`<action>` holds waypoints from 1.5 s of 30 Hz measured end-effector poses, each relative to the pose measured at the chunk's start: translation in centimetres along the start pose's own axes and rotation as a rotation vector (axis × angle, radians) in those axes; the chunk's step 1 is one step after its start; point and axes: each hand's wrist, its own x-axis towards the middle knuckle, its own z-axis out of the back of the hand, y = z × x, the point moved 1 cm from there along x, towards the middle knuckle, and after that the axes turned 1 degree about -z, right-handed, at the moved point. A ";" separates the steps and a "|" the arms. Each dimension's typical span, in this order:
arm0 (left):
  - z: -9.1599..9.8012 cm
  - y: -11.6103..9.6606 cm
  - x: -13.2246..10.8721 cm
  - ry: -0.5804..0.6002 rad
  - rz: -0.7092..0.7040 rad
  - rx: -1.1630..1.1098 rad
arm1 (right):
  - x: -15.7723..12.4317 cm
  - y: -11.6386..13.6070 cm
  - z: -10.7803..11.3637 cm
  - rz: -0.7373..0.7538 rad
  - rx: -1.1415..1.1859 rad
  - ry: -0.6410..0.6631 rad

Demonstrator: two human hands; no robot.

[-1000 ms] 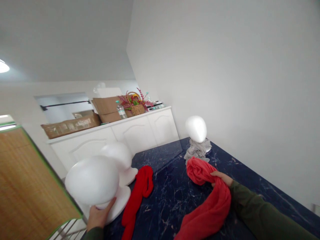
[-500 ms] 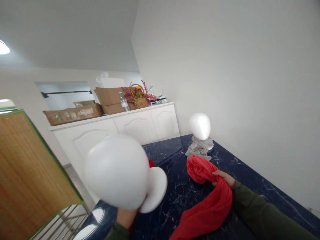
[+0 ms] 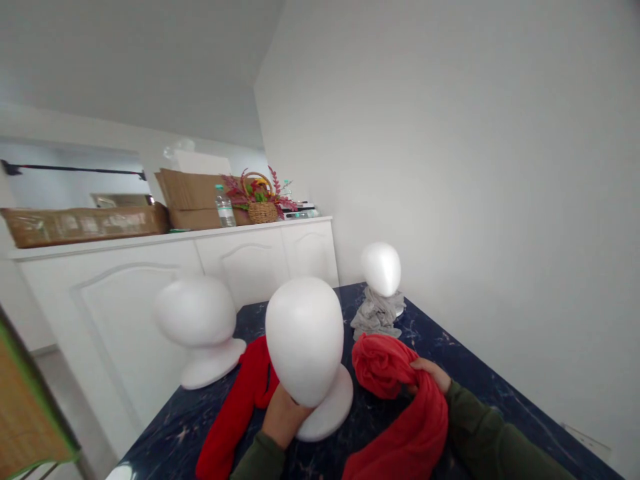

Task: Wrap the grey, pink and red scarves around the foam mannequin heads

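Note:
A white mannequin head stands in front of me, its round base on the dark marbled table. My left hand wraps round its neck, the fingertips hidden behind it. To the right, my right hand grips a coral-red scarf, bunched at its far end and trailing toward me. A brighter red cloth lies left of the held head, partly hidden by it. A second mannequin head stands at the left edge. At the far corner, a third head has a grey scarf round its neck.
The dark blue marbled table runs along the wall. Behind it stands a white cabinet with cardboard boxes, a water bottle and a flower basket on top. A wooden panel with green edging is at lower left.
The held mannequin head has moved right and down, nearer the coral-red scarf. The view has turned left, bringing the second head and more bright red cloth into sight. My right hand keeps its grip.

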 end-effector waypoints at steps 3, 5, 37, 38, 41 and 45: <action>-0.1 0.4 -0.2 0.099 0.016 -0.036 | -0.1 0.2 -0.3 0.012 -0.010 0.032; -0.1 0.5 -0.4 0.085 0.017 -0.055 | -0.7 0.5 -0.9 0.025 0.015 0.042; 8.1 -5.8 -3.1 -0.200 -0.284 -0.247 | -8.7 7.9 -19.9 0.281 -1.709 -0.094; 8.2 -6.1 -3.1 -0.152 -0.217 -0.300 | -8.8 8.2 -19.7 0.319 -1.788 -0.174; 8.6 -7.2 -3.6 0.189 -0.008 -0.582 | -8.8 9.8 -19.9 0.408 -1.983 -0.360; 9.9 -7.5 -5.9 0.840 0.089 -0.793 | -8.2 13.2 -20.3 0.489 -2.062 -0.520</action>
